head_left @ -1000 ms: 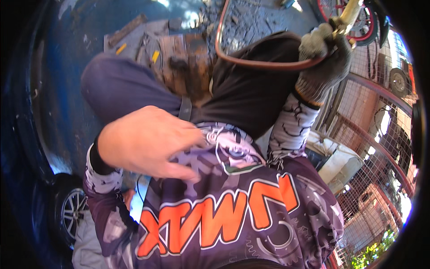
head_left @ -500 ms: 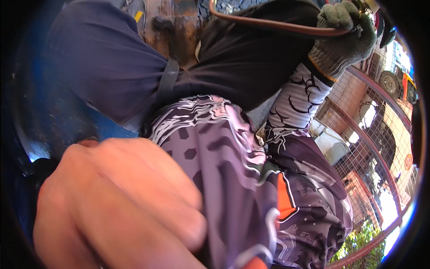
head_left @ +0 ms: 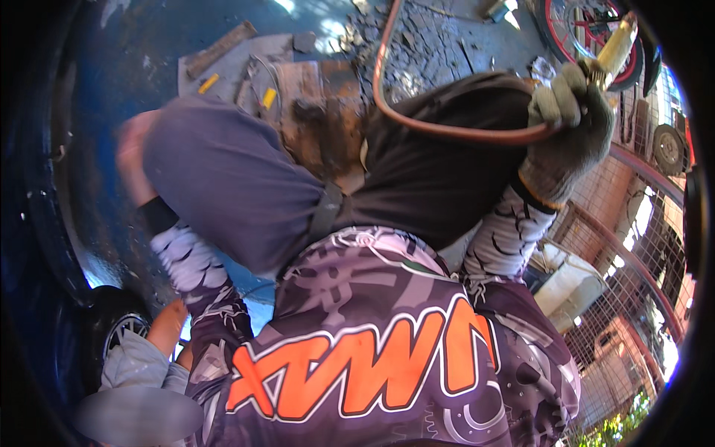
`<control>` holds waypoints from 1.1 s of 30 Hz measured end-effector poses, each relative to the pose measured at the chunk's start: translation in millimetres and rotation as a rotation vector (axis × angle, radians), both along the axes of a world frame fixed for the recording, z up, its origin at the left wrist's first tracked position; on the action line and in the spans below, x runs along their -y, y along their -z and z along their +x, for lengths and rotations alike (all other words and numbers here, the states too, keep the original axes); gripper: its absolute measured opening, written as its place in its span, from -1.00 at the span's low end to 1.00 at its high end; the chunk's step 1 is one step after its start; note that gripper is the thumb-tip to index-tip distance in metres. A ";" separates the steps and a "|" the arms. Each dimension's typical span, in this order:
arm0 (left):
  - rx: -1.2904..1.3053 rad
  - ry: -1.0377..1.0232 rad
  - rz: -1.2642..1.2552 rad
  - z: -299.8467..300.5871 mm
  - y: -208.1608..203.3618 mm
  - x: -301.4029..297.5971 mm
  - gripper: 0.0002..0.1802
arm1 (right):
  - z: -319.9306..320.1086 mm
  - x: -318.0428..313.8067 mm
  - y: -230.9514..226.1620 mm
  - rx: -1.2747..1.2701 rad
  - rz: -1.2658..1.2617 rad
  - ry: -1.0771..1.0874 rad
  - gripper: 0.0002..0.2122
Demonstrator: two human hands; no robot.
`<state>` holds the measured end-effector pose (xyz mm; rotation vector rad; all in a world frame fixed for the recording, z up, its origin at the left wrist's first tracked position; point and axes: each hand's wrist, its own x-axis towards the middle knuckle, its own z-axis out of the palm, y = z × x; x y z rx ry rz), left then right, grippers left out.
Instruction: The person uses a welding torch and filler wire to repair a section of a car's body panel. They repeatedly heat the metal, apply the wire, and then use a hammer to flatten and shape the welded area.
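Note:
My right hand (head_left: pixel 570 134), in a grey knit glove, is raised beyond my right knee. Its fingers wrap round a hose-fed tool with a pale yellow, brass-like end (head_left: pixel 617 54); the grip hides the rest, so its kind is unclear. A reddish-brown hose (head_left: pixel 454 132) runs from this fist across my right thigh and away toward the floor. Bare and smeared by motion, my left hand (head_left: pixel 134 153) is beside my left knee (head_left: pixel 197 134), partly hidden by it. I cannot make out its fingers or anything in them.
Between my legs lies a rusty, blackened metal piece (head_left: pixel 324 100). Dark flakes (head_left: pixel 424 48) litter the blue floor beyond. A red-rimmed wheel (head_left: pixel 577 30) is at upper right, above a mesh fence (head_left: pixel 633 246). At lower left, a person's arm (head_left: pixel 167 328) shows near a car tyre (head_left: pixel 119 320).
My left hand has gone from close before the view to beside my left knee. The view has shifted, showing more floor ahead. My right hand still grips the hose-fed tool.

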<state>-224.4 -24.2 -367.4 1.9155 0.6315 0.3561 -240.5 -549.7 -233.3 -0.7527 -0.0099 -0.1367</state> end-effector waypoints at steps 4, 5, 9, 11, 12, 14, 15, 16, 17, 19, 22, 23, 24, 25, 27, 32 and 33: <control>-0.287 0.337 0.220 3.8 155.3 33.9 -0.69 | -0.5 -3.9 -0.6 0.032 -0.048 -0.031 -0.67; -0.327 0.418 0.299 7.5 183.8 47.6 -0.68 | 1.1 -4.4 0.1 0.043 -0.029 -0.016 -0.69; -0.437 0.608 0.541 31.1 241.4 95.6 -0.61 | 3.1 -5.9 -1.4 0.050 -0.011 -0.037 -0.70; -0.582 0.669 0.632 41.3 248.7 109.3 -0.59 | 2.8 -6.7 -2.4 0.039 -0.001 -0.012 -0.70; -0.665 0.713 0.678 45.3 250.7 114.2 -0.59 | 1.7 -7.4 -3.1 0.021 -0.019 0.010 -0.70; -0.725 0.759 0.705 52.3 252.5 111.4 -0.59 | 3.3 -7.1 -4.3 -0.018 -0.047 0.042 -0.69; -0.702 0.772 0.687 51.4 253.4 109.1 -0.59 | 2.5 -7.9 -4.1 -0.006 -0.066 0.043 -0.67; -0.698 0.796 0.657 50.6 254.3 105.5 -0.60 | 4.1 -7.6 -3.6 -0.026 -0.078 0.064 -0.66; -0.627 0.759 0.594 48.7 254.7 100.6 -0.62 | 2.6 -8.2 -4.2 -0.049 -0.090 0.086 -0.65; -0.459 0.719 0.504 41.5 253.6 91.6 -0.66 | 2.2 -8.0 -3.5 -0.062 -0.112 0.096 -0.63; -0.490 0.634 0.151 29.6 245.3 81.3 -0.67 | 0.6 -6.4 -1.3 -0.035 -0.139 0.081 -0.61; -0.553 0.590 0.007 26.1 240.6 78.0 -0.65 | -1.8 -6.6 -0.5 -0.033 -0.153 0.094 -0.60; -0.565 0.544 -0.103 26.0 235.1 73.9 -0.64 | -3.3 -6.9 0.0 -0.036 -0.167 0.108 -0.59; -0.580 0.484 -0.195 23.6 227.2 65.5 -0.62 | -4.0 -7.0 1.0 -0.059 -0.162 0.159 -0.57; -0.559 0.363 -0.319 25.0 208.2 45.6 -0.59 | -4.2 -9.1 1.3 -0.098 -0.203 0.203 -0.58; -0.399 0.099 -0.509 13.4 134.7 -24.5 -0.51 | 2.0 -21.6 -1.4 -0.013 -0.178 0.150 -0.72; -0.312 0.099 -0.595 4.5 118.9 -30.7 -0.50 | 1.9 -24.5 -2.9 -0.046 -0.171 0.184 -0.75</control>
